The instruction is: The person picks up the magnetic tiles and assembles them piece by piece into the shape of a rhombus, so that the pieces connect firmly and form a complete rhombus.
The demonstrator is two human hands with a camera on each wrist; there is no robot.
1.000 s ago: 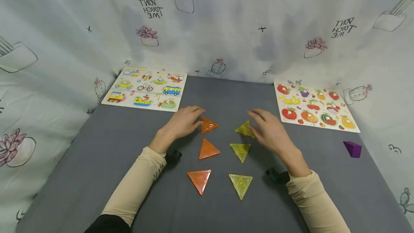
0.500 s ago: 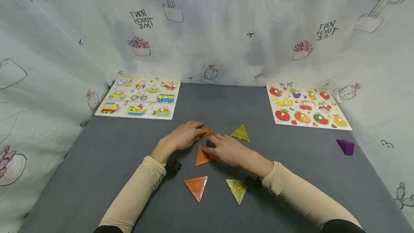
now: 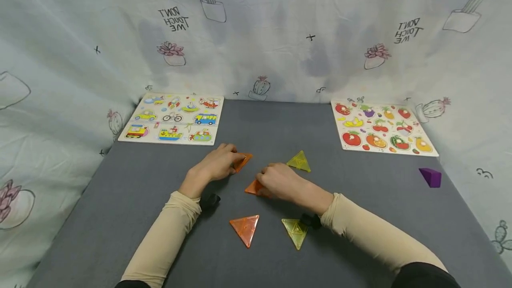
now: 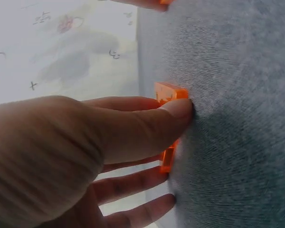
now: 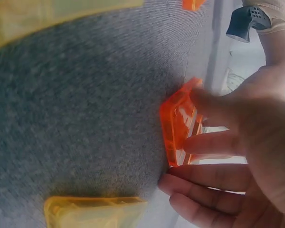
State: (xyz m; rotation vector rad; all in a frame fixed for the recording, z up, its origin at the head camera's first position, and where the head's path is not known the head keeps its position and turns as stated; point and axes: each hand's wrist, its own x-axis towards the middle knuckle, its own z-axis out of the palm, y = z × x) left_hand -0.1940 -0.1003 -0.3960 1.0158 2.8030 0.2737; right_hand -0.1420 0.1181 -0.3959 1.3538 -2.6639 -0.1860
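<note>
Left fingers [image 4: 132,184] pinch one orange triangle [image 3: 242,162], right fingers [image 5: 216,143] (near a yellow triangle [image 3: 300,162]) another orange piece [image 3: 253,187].

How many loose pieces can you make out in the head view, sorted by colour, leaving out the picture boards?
Orange triangles: 3 (one held by the left hand, one by the right hand, one lying free)
Yellow triangles: 2
Purple block: 1
Total: 6, though anything behind the right hand can't be counted.
</note>
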